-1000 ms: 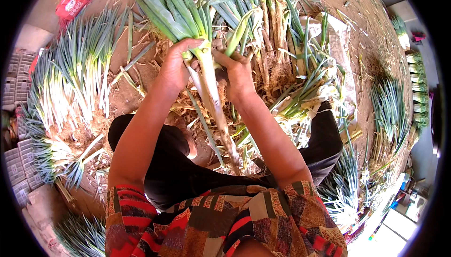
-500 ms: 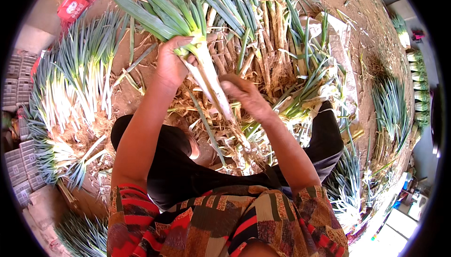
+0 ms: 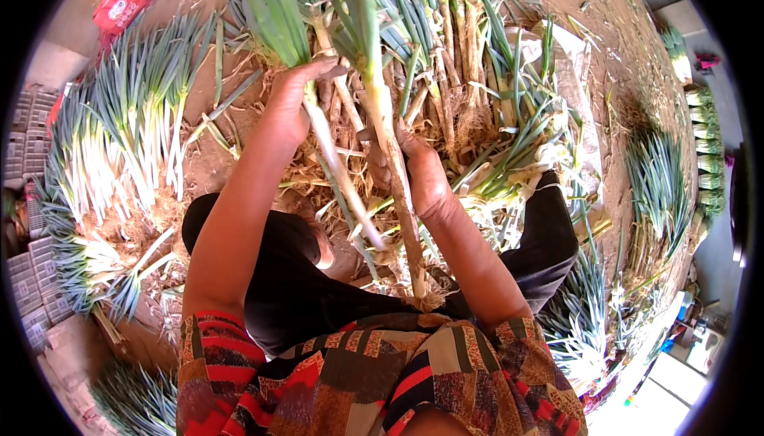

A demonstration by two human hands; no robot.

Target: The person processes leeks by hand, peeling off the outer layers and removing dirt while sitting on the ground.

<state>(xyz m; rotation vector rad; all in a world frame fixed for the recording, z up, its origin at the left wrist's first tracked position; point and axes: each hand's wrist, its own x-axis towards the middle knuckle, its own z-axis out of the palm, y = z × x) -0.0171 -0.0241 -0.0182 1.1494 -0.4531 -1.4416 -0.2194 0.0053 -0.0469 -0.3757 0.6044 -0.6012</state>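
My left hand (image 3: 291, 97) is closed round a long green onion (image 3: 328, 137) just below its leaves. Its bare white shaft is smeared by motion and slants down toward my lap. My right hand (image 3: 420, 167) grips a second green onion (image 3: 411, 233) around mid-shaft, fingers on one side and thumb on the other. That one stands almost upright in the picture, with brown dry skin on its lower shaft and a root tuft at the bottom. Beyond both hands lies a heap of unpeeled green onions (image 3: 458, 50), brown-skinned, with roots toward me.
Peeled white green onions (image 3: 119, 145) lie in a row on the left. Stripped skins and leaves (image 3: 485, 205) litter the ground between my knees. More bunches (image 3: 660, 185) lie at the right, near a pale sack (image 3: 577, 70). A red bag (image 3: 119, 7) sits far left.
The two stalks, earlier together at my left hand, are now apart. My right hand has closed round the brown-skinned one, while my left hand keeps the white one.
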